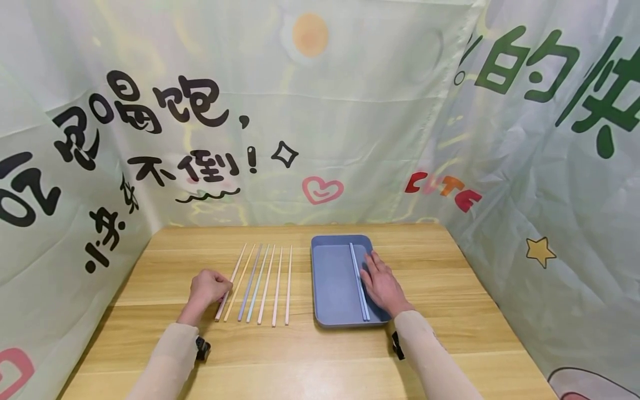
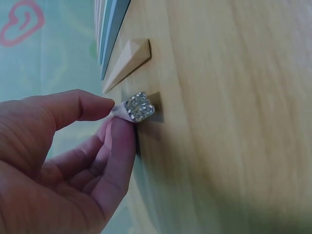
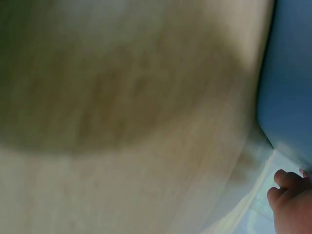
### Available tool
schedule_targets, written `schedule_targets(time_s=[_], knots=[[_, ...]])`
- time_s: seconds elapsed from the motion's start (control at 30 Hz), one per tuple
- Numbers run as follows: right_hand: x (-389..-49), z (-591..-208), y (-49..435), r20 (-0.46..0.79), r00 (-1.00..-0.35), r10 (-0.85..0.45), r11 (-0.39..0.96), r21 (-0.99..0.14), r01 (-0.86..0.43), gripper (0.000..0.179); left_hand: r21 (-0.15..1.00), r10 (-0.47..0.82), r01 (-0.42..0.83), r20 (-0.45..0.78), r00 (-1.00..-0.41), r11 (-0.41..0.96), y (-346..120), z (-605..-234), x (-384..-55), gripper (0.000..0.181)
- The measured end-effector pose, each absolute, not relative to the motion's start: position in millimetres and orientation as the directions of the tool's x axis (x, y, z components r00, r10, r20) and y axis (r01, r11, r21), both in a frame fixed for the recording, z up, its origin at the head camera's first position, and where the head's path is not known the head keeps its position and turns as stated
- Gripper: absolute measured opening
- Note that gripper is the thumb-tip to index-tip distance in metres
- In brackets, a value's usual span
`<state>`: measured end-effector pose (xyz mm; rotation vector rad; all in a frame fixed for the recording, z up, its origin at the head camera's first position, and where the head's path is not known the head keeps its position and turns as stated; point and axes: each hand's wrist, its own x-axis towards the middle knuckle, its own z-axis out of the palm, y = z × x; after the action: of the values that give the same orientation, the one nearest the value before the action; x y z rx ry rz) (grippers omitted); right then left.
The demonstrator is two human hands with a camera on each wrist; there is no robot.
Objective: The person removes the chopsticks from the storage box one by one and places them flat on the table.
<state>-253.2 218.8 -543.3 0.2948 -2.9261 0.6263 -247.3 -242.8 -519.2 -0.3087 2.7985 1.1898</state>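
Observation:
My left hand (image 1: 210, 287) pinches the leftmost chopstick (image 1: 238, 261) of a row near its lower end. In the left wrist view, thumb and index finger hold this pinkish chopstick (image 2: 139, 107) by its square, speckled end, close over the table. Just right of it lies a yellow chopstick (image 1: 243, 270). My right hand (image 1: 385, 284) rests on the right rim of a blue-grey tray (image 1: 330, 278), fingers straight and pointing away. Beside those fingers, two light blue chopsticks (image 1: 358, 278) lie together lengthwise inside the tray.
Further along the row, a purple-blue chopstick (image 1: 250, 283), a light blue chopstick (image 1: 258, 283) and several pale pink chopsticks (image 1: 277, 284) lie nearly parallel, left of the tray. Printed cloth (image 1: 280, 128) walls the wooden table (image 1: 310, 361) at the back and sides.

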Motion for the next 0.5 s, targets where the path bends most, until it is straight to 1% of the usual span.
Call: schedule_targets(time_s=[0.23, 0.5], knots=[[-252.0, -543.5, 219.1, 0.172, -0.972, -0.162, 0.885, -0.41, -0.22, 0.059, 0.676, -0.168, -0.227, -0.153, -0.974, 0.701, -241.3, -518.4, -246.8, 0.013], [-252.0, -543.1, 219.0, 0.196, -0.966, -0.17, 0.883, -0.405, -0.238, 0.059, 0.668, -0.168, -0.224, -0.149, -0.975, 0.71, -242.1, -518.0, -247.6, 0.013]])
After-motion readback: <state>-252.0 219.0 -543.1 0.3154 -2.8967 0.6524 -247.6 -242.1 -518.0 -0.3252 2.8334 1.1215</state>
